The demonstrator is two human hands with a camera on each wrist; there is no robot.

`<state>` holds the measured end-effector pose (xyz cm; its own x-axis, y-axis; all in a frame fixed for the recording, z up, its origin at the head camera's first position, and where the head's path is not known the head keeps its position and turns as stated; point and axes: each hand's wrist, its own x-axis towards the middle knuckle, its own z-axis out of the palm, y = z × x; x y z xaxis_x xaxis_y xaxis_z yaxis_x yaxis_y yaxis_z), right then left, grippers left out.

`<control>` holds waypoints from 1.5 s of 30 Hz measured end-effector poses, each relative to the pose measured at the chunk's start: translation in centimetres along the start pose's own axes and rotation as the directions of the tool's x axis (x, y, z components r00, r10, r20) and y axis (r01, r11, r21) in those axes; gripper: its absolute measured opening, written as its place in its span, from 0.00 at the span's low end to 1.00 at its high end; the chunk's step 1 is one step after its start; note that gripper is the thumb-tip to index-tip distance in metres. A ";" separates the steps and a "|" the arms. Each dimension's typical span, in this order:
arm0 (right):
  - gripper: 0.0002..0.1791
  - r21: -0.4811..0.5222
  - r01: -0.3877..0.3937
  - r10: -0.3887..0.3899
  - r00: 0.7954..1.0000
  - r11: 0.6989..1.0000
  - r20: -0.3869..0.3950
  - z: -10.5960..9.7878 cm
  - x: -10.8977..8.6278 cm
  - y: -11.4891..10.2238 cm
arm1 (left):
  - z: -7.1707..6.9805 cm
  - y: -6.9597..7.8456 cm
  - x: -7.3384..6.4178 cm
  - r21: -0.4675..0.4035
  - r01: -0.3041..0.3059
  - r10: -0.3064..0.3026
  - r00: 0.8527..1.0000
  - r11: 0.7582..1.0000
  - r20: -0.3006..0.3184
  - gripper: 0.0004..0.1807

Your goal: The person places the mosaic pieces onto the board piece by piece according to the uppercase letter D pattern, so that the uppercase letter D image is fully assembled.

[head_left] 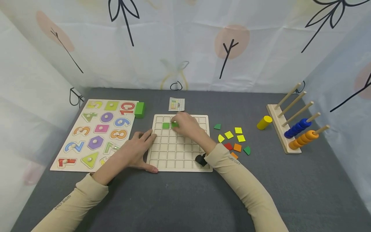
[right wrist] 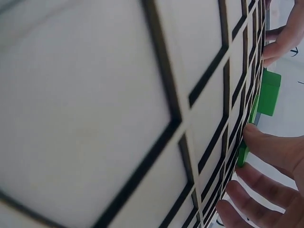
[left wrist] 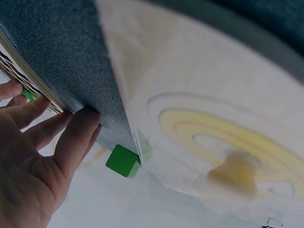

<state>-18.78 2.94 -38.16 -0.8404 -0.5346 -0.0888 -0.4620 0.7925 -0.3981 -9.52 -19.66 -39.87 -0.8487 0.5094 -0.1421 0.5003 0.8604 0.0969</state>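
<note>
A pale wooden grid board (head_left: 171,158) lies in the middle of the grey table. One green square tile (head_left: 166,125) sits in a cell near its upper left. Just right of that tile, my right hand (head_left: 188,127) pinches a second green tile (right wrist: 242,155) between thumb and fingers, down at the board's surface. Spread along the board's left edge, my left hand (head_left: 137,151) touches it with fingertips and thumb and holds nothing. In the left wrist view the fingers (left wrist: 78,137) of that hand are nearly straight.
At left lies a number-and-shape puzzle board (head_left: 95,129), with a green block (head_left: 139,110) at its corner. A small pattern card (head_left: 176,104) is behind the grid. Loose coloured tiles (head_left: 229,134) lie right of it, then a yellow cylinder (head_left: 264,122) and a peg stand (head_left: 279,129) with rings.
</note>
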 end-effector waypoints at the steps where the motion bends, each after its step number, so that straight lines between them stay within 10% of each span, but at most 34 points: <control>1: 0.18 0.000 -0.001 0.001 1.000 1.000 0.003 0.0 0.1 0.0 | 0.0 0.0 0.0 0.000 0.000 0.000 1.000 1.000 0.001 0.72; 45: 0.18 -0.048 0.011 -0.008 0.999 0.999 0.053 0.1 -0.5 -0.5 | -0.1 0.1 0.0 -0.002 -0.003 0.003 1.000 1.000 0.003 0.72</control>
<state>-18.08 2.80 -37.98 -0.8205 -0.5559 -0.1334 -0.4842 0.7998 -0.3549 -9.46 -19.57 -39.73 -0.8466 0.5122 -0.1448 0.5026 0.8588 0.0992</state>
